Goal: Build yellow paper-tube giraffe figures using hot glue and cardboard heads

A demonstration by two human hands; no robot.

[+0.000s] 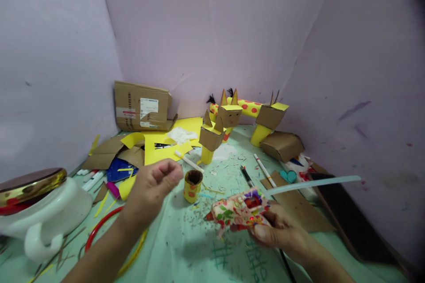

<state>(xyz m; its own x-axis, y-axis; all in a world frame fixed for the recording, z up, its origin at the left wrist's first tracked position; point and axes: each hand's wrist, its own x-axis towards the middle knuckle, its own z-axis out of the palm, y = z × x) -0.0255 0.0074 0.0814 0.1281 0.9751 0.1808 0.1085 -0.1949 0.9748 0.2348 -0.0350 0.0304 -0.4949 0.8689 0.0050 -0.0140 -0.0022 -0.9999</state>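
Note:
My right hand is wrapped round the handle of a glue gun covered in floral print. A long, pale glue stick sticks out of its back, and its nozzle points left. My left hand is raised with thumb and fingers pinched together; anything between them is too small or hidden to make out. Just to its right, a short yellow tube with orange spots stands upright on the table, its open end up. Neither hand touches the tube.
Cardboard animal figures stand at the back, beside a brown cardboard box and yellow paper. A white mug is at left, near a red ring. A dark phone-like slab lies at right. Pens and scraps litter the green tabletop.

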